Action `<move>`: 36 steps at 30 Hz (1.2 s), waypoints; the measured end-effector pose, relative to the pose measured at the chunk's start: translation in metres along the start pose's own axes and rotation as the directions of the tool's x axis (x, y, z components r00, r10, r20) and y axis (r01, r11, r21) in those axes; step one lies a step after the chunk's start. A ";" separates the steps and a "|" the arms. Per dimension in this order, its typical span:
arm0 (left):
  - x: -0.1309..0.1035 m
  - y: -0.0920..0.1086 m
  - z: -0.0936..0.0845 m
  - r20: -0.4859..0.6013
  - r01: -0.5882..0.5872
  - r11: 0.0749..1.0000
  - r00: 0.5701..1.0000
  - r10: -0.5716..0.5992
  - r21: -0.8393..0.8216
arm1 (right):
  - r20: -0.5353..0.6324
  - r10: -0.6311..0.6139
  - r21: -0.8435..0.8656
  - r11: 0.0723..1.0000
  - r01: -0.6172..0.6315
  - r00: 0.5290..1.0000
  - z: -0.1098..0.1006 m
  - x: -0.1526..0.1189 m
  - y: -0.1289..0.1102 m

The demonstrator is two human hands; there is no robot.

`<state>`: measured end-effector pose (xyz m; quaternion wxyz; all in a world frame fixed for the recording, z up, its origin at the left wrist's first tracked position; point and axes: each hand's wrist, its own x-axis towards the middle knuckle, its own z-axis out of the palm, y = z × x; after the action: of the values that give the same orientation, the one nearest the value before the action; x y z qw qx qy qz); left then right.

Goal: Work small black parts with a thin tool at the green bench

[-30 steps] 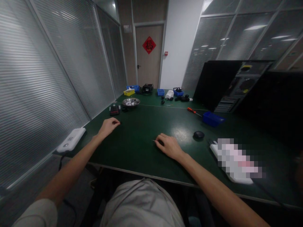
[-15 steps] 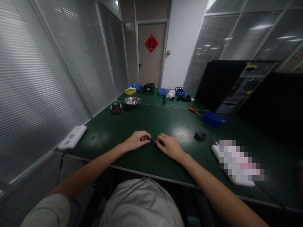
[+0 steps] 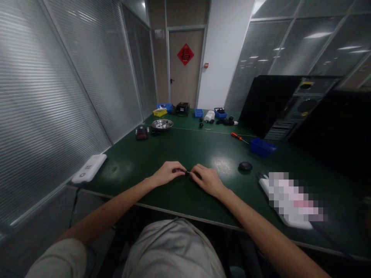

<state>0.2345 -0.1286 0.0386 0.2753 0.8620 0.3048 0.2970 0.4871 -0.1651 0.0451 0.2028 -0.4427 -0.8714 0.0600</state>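
Low over the front half of the green table [image 3: 185, 148], my two hands meet almost fingertip to fingertip. My left hand [image 3: 168, 173] is closed, thumb and fingers pinching a small black part [image 3: 187, 173] whose kind is too small to tell. Just right of it, my right hand [image 3: 209, 180] is also closed, with its fingers curled together at the part. A thin pale sliver shows between the two hands; I cannot make out what it belongs to. My right fingers hide most of what they grip.
To the right lie a black computer mouse [image 3: 245, 166], a blue bin [image 3: 263, 147] and an orange-handled screwdriver [image 3: 236, 135]. A metal dish [image 3: 162, 124] holds small parts at the left. A white power strip [image 3: 89, 168] lies on the left edge; a computer case [image 3: 292, 108] stands right.
My left fingertips have shifted slightly to the right, closer to my right hand, along with the small black part. My right hand stays nearly in place.
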 end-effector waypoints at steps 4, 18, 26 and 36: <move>0.000 -0.002 0.004 -0.007 -0.048 0.999 0.999 0.048 0.018 | 0.033 -0.016 -0.045 0.999 0.017 0.999 0.001 0.000 -0.002; 0.005 -0.011 0.001 -0.064 0.054 0.995 0.996 -0.059 -0.083 | 0.046 -0.036 -0.086 0.996 0.040 0.998 0.005 0.003 -0.004; 0.013 -0.037 -0.008 -0.064 0.099 0.982 0.994 -0.090 0.160 | 0.055 -0.005 -0.084 0.996 0.010 0.998 0.006 0.004 -0.003; -0.001 0.000 -0.007 0.068 -0.147 0.978 0.988 0.138 0.150 | 0.021 -0.013 -0.079 0.997 0.015 1.000 0.005 0.002 -0.002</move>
<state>0.2289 -0.1277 0.0431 0.1942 0.9085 0.2563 0.2669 0.4823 -0.1646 0.0423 0.1768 -0.4436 -0.8781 0.0285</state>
